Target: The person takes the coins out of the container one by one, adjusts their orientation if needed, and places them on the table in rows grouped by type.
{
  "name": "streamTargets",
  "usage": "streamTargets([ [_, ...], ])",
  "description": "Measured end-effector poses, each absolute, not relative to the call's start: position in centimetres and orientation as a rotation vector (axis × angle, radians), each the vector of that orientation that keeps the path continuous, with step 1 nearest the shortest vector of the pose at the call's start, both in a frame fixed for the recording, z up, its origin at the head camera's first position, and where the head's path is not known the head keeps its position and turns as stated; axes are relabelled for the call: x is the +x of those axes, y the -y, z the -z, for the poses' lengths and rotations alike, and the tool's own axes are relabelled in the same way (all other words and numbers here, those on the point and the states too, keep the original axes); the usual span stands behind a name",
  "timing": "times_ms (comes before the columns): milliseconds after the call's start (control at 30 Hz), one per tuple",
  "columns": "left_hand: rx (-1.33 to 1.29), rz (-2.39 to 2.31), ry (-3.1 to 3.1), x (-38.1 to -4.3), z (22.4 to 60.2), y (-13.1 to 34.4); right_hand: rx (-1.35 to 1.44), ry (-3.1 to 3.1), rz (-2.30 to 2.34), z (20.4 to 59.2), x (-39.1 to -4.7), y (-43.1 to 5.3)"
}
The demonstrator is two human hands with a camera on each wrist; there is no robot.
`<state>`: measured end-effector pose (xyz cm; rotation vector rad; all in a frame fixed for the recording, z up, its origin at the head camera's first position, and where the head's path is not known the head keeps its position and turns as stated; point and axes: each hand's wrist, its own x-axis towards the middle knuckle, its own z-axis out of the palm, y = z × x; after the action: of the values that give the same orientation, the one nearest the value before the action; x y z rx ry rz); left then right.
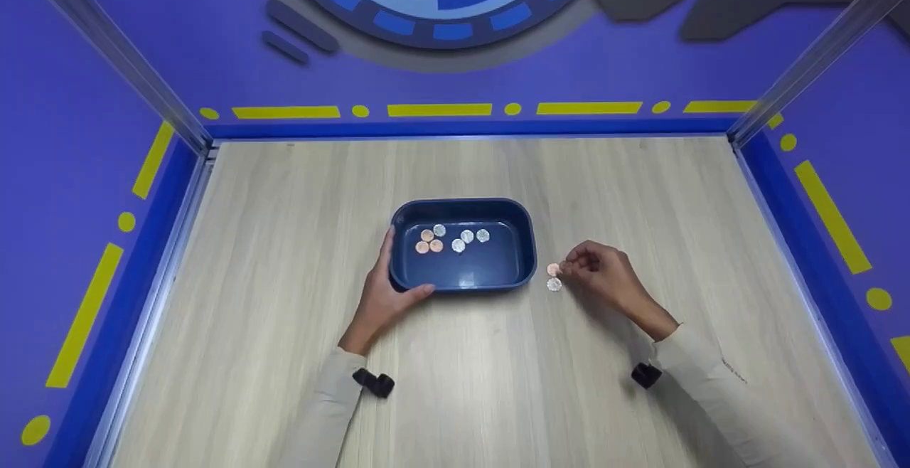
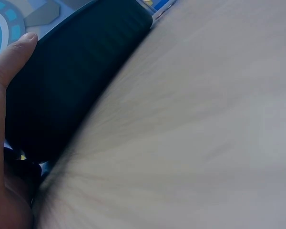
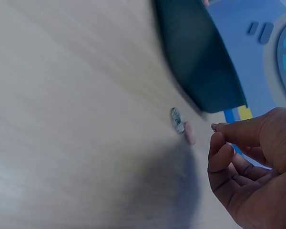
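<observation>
Pinching what appears to be a coin [image 3: 213, 127] between thumb and fingertip of right hand [image 1: 604, 276]; height above table [image 1: 498, 397] not readable. Note, just left of the grip and flat on the table, a silver coin [image 1: 554, 285] nearer the body and a copper coin [image 1: 552, 269] just beyond, edges touching or nearly so. Locate tray [image 1: 476, 267] farther left, long axis running left to right, short right wall facing the grip. Treat that wall as the governing relation: any leftward carry calls, by judgement, for clearance over the rim. Inside, count four silver pieces [image 1: 458, 245] and, mostly farther left, three copper pieces [image 1: 436, 246]. Find left hand [image 1: 384, 291] at the opposite end of tray, gripping the left wall, thumb on the near rim. Assign both loose coins to right hand as nearer.
</observation>
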<state>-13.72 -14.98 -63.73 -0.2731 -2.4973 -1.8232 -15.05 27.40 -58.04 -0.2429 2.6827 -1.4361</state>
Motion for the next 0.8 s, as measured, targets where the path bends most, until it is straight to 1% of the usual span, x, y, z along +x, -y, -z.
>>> streamTargets([
  [367,-0.234,1.858,2.495,-13.5,63.6,14.9,-0.174,-2.717,1.382,59.6,-14.6,-28.1],
  [800,-0.238,1.85,2.494,-13.6,63.6,14.8,-0.258,-2.827,1.313,60.2,-14.4,-27.8],
])
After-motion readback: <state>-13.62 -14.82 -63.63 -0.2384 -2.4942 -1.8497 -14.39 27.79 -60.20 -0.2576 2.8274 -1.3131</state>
